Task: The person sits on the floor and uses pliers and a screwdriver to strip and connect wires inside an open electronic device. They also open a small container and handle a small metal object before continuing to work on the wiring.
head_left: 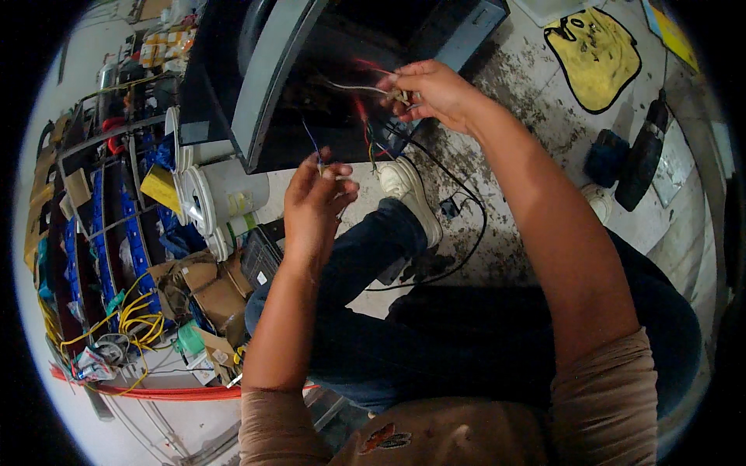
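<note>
Pinching the thin blue wire [310, 138] near its lower end, the left hand [317, 198] has its grip together on it just below the cabinet opening, upper centre of the frame. The right hand [435, 89], right of that opening, has its grip clamped on the thin white wire [351, 87] and a small pale lump [399, 97] too blurred to identify. Uneven pulling could strain either wire or loosen its hidden far end. Any bare conductors could touch the loose red wires [362, 110] hanging between the hands; whether they carry power, I cannot tell. Insulation could also scrape on an edge of the dark, grey-edged box-shaped cabinet [268, 85]. A foot shifting could snag the looped black cable [483, 210] beside the cream lace-up shoe [404, 194].

Dark grime speckles the pale floor [505, 252]. At upper right lie a yellow, black-edged flat piece [597, 66] and a black power drill [645, 155]; at left, white plastic buckets [233, 190], brown cardboard boxes [214, 295] and coiled yellow cable [142, 320].
</note>
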`<state>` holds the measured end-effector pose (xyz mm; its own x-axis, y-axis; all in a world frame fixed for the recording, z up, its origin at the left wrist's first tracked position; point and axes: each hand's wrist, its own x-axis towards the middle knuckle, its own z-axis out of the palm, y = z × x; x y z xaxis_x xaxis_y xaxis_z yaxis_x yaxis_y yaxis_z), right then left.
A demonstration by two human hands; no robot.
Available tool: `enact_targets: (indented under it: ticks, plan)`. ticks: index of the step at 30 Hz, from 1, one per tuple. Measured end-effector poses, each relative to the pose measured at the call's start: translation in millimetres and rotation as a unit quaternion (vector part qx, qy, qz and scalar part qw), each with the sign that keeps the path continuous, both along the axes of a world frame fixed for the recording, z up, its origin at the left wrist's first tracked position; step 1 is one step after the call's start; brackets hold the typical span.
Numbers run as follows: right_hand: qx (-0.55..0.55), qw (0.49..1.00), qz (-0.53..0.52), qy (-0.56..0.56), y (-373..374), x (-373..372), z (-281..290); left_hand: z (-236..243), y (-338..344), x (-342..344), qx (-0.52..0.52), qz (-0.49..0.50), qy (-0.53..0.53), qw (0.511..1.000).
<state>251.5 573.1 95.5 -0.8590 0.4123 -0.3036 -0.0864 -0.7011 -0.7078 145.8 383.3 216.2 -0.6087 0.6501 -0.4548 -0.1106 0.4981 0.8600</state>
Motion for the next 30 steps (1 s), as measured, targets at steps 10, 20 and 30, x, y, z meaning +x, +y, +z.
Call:
enact_targets:
  ticks: [10, 20, 30]
  plan:
    - [-0.002, 1.000, -0.005, 0.018, -7.4, -0.3, -3.3, 14.6, -10.4, 9.0, -0.034, -0.187, 0.290, 0.938]
    - [0.011, 0.998, -0.024, 0.049, -11.5, -1.9, -6.2, -9.1, 70.0, -6.0, -0.041, -0.323, 0.643, 0.693]
    - [0.031, 0.995, 0.023, 0.090, -11.3, -0.4, -12.3, -2.7, 75.2, -24.8, 0.004, -0.408, 0.643, 0.648]
